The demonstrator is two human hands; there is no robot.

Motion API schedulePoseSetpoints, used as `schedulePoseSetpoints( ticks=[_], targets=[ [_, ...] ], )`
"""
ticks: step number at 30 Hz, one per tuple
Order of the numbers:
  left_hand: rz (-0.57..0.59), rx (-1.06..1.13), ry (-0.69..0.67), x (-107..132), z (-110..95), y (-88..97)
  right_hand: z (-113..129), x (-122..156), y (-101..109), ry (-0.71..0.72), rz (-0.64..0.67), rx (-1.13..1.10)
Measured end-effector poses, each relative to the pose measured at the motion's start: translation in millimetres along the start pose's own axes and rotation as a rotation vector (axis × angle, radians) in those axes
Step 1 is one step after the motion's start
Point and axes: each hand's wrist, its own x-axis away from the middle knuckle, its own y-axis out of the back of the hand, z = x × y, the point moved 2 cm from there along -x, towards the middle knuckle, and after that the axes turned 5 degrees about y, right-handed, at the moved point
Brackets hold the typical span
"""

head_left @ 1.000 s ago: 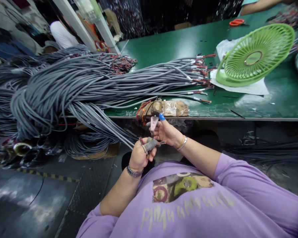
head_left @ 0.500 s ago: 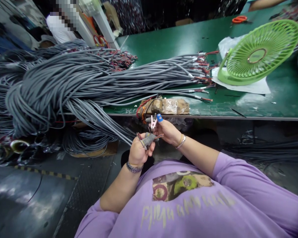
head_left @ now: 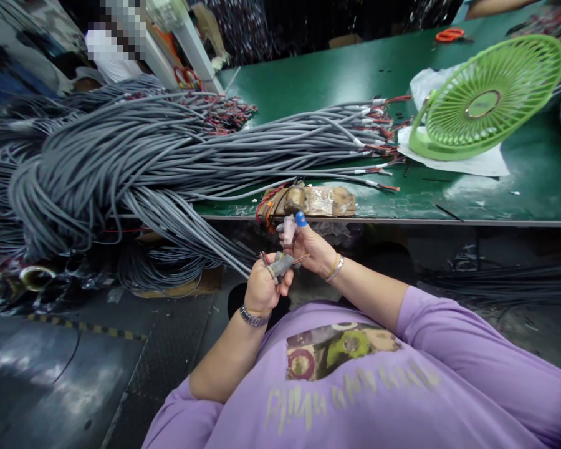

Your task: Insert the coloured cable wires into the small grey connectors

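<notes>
Pinches, in left hand [head_left: 263, 285] just below centre of frame, a cluster of thin wires [head_left: 303, 257], with fingers curled in and loose ends poking out rightward. Shows grey wrapping [head_left: 280, 266] at the same spot; cannot tell if around thumb or cable. Grips, in right hand [head_left: 315, 251] near centre, a small pale pink tool [head_left: 288, 231], with thumb close against it under a blue cover [head_left: 300, 219]; too blurred to tell if touching the wires. Looks, by judgement, like close tool work at the wire ends. Calls, at a guess, for a steady left pinch and careful aim among fine strands. Note, just above, a taped wooden block [head_left: 341, 202] at near edge of green table [head_left: 308, 81]. Note, across left and centre, heaped grey cables [head_left: 182, 156], with some trailing down toward the left hand. See, at upper right, a green fan [head_left: 481, 103] over white paper [head_left: 486, 163], and beyond, orange-handled scissors [head_left: 449, 35].
</notes>
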Motion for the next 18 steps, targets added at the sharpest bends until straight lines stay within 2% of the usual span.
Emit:
schedulePoseSetpoints(
  ticks=[5,8,14,18],
  targets=[
    [0.004,-0.025,0.0,9,2,0.8,5,3,1,-0.058,0.063,0.034],
    [-0.006,-0.029,-0.013,14,3,2.6,8,6,1,-0.044,0.084,0.089],
    [-0.019,-0.001,-0.055,12,-1,2.7,8,9,5,0.176,0.081,0.265],
    [-0.007,0.031,-0.051,8,-6,2.8,10,7,13,0.434,-0.026,0.442]
  ],
)
